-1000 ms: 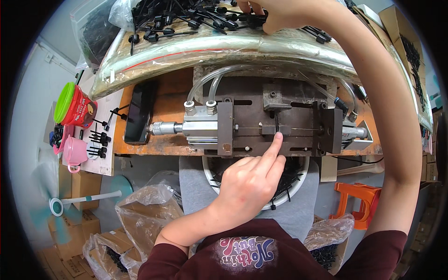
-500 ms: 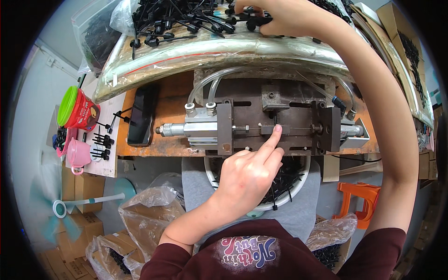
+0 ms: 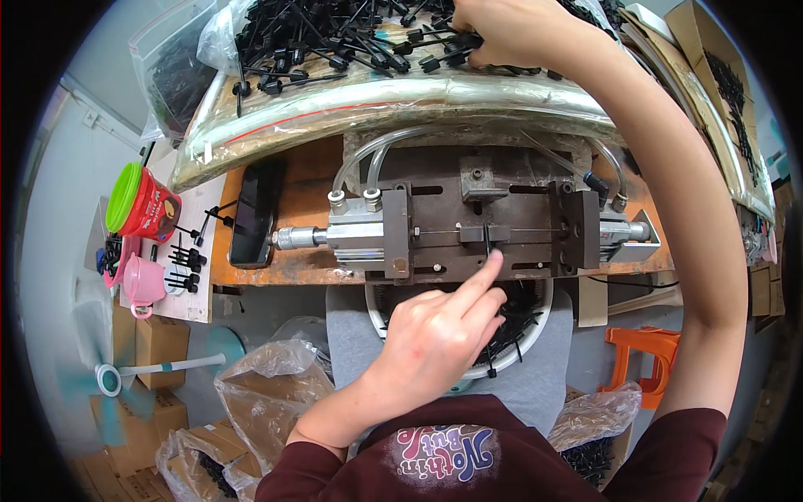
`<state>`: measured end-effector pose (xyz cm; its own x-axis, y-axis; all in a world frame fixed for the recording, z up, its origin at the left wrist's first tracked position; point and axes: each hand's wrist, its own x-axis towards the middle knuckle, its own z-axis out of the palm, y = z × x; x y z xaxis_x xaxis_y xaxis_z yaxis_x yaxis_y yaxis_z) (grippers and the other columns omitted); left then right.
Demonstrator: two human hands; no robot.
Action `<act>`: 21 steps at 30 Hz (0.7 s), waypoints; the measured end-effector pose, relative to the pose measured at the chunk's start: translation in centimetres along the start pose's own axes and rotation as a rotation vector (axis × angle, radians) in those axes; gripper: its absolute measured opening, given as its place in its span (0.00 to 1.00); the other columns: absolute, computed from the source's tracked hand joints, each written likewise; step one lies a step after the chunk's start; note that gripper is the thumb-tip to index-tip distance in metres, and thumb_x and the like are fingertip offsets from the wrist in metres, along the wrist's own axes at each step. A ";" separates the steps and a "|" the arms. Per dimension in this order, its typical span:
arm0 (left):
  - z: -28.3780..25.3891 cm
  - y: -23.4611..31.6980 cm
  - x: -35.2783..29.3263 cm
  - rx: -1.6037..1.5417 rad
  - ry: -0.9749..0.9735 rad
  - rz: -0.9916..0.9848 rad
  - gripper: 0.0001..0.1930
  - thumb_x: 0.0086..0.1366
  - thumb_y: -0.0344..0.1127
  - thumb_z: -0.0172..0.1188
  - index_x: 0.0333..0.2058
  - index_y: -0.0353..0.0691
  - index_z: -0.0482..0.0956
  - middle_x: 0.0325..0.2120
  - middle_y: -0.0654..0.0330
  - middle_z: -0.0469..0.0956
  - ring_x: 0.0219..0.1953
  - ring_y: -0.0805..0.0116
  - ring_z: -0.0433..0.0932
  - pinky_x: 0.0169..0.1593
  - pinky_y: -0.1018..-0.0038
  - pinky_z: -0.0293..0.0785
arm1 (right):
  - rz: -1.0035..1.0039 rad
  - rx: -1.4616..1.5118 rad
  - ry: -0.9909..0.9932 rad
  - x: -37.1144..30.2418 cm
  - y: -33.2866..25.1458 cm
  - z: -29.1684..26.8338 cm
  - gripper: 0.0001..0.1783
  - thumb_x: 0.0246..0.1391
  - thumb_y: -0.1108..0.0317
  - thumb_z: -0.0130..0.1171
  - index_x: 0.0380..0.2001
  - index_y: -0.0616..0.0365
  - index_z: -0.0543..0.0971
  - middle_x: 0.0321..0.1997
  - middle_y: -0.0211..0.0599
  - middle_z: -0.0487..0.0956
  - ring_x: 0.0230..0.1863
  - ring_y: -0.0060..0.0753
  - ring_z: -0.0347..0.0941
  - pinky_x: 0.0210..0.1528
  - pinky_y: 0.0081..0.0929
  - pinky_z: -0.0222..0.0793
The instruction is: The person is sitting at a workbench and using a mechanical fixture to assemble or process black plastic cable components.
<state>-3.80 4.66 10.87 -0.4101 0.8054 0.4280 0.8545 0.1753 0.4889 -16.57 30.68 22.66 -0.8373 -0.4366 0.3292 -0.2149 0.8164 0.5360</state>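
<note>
My left hand [image 3: 439, 335] points its index finger at a small black plastic part [image 3: 487, 238] standing in the middle of a metal pneumatic fixture [image 3: 468, 226]; the fingertip touches the part's lower end. The other fingers are curled. My right hand [image 3: 510, 29] reaches far up into a heap of black plastic ties [image 3: 335, 42] lying on clear plastic sheet, its fingers closed among them. Below the fixture, on my lap, a white bowl [image 3: 535, 330] holds more black parts.
A black phone [image 3: 255, 213] lies left of the fixture on the wooden bench. Further left stand a red cup with green lid [image 3: 138, 201] and a pink cup [image 3: 142, 280]. An orange stool [image 3: 648, 356], plastic bags [image 3: 268, 389], cardboard boxes and a fan [image 3: 109, 381] sit below.
My left index finger has slid slightly down from the fixture's centre, showing the black part above its tip. My right hand stays in the heap of ties.
</note>
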 end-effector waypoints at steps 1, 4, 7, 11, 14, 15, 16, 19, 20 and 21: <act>-0.2 0.2 -0.2 -0.027 -0.020 0.000 0.11 0.51 0.31 0.70 0.34 0.39 0.80 0.53 0.53 0.78 0.23 0.64 0.79 0.29 0.74 0.77 | 0.022 -0.002 -0.004 0.5 -0.4 -0.4 0.12 0.39 0.64 0.67 0.28 0.59 0.85 0.39 0.45 0.81 0.43 0.46 0.79 0.43 0.42 0.76; -0.4 0.6 -0.9 -0.073 -0.080 0.000 0.11 0.52 0.32 0.70 0.34 0.39 0.80 0.54 0.54 0.77 0.25 0.64 0.80 0.30 0.73 0.77 | 0.145 0.068 -0.336 1.8 -1.5 -2.7 0.10 0.41 0.68 0.64 0.28 0.60 0.84 0.38 0.48 0.82 0.43 0.47 0.80 0.41 0.41 0.77; -0.4 0.7 -1.4 -0.091 -0.119 0.004 0.11 0.53 0.32 0.69 0.35 0.39 0.80 0.55 0.54 0.76 0.25 0.63 0.80 0.30 0.73 0.78 | 0.227 0.171 -0.420 2.4 -2.4 -2.6 0.10 0.41 0.74 0.59 0.29 0.63 0.84 0.36 0.53 0.83 0.41 0.51 0.80 0.41 0.41 0.77; 0.2 0.4 -2.3 -0.133 -0.143 0.022 0.11 0.53 0.33 0.69 0.35 0.39 0.80 0.55 0.54 0.76 0.25 0.63 0.81 0.30 0.73 0.78 | 0.175 0.195 -0.409 2.1 -1.3 -2.2 0.10 0.42 0.76 0.58 0.30 0.66 0.84 0.33 0.56 0.82 0.40 0.53 0.80 0.43 0.41 0.76; 0.2 -0.1 -3.3 -0.154 -0.180 0.023 0.12 0.53 0.34 0.69 0.36 0.39 0.80 0.55 0.54 0.76 0.25 0.62 0.81 0.30 0.73 0.78 | 0.221 0.472 -0.215 0.7 0.1 -4.2 0.12 0.41 0.70 0.68 0.30 0.68 0.83 0.26 0.53 0.82 0.33 0.46 0.82 0.37 0.35 0.76; 0.3 -0.2 -3.6 -0.161 -0.190 0.026 0.12 0.54 0.34 0.69 0.36 0.39 0.80 0.55 0.54 0.76 0.25 0.62 0.81 0.30 0.73 0.78 | 0.516 0.662 -0.344 0.3 0.1 -5.8 0.13 0.42 0.69 0.72 0.31 0.67 0.83 0.24 0.45 0.82 0.27 0.35 0.81 0.31 0.31 0.76; 0.3 -0.3 -3.7 -0.165 -0.199 0.034 0.12 0.54 0.34 0.69 0.36 0.39 0.80 0.55 0.54 0.76 0.25 0.62 0.80 0.30 0.73 0.78 | 0.539 0.818 -0.256 0.0 0.4 -5.8 0.10 0.46 0.71 0.70 0.30 0.68 0.83 0.23 0.40 0.82 0.23 0.27 0.80 0.29 0.27 0.77; 0.3 -0.4 -3.9 -0.137 -0.236 0.039 0.15 0.53 0.39 0.71 0.38 0.39 0.81 0.55 0.55 0.76 0.25 0.62 0.81 0.30 0.72 0.78 | 0.712 1.016 -0.065 -2.0 1.0 -6.5 0.10 0.50 0.73 0.69 0.32 0.71 0.80 0.26 0.42 0.82 0.27 0.28 0.81 0.32 0.25 0.79; 0.0 -0.3 -3.6 -0.139 -0.210 0.036 0.17 0.53 0.41 0.71 0.39 0.40 0.81 0.55 0.55 0.76 0.26 0.63 0.81 0.31 0.73 0.78 | 0.744 1.178 0.007 -2.8 1.2 -6.1 0.11 0.50 0.73 0.68 0.34 0.72 0.80 0.27 0.43 0.82 0.28 0.29 0.81 0.33 0.25 0.80; -0.4 0.0 -3.1 -0.143 -0.184 0.034 0.19 0.52 0.43 0.72 0.40 0.40 0.81 0.54 0.55 0.77 0.26 0.63 0.81 0.31 0.73 0.78 | 0.773 1.338 0.082 -3.5 1.4 -5.8 0.12 0.51 0.74 0.68 0.36 0.73 0.79 0.29 0.44 0.82 0.29 0.30 0.81 0.33 0.25 0.80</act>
<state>-2.68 1.91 9.88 -0.3055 0.9014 0.3067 0.8078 0.0748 0.5848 -11.06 31.22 26.76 -0.9335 0.2544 0.2527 -0.0726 0.5562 -0.8279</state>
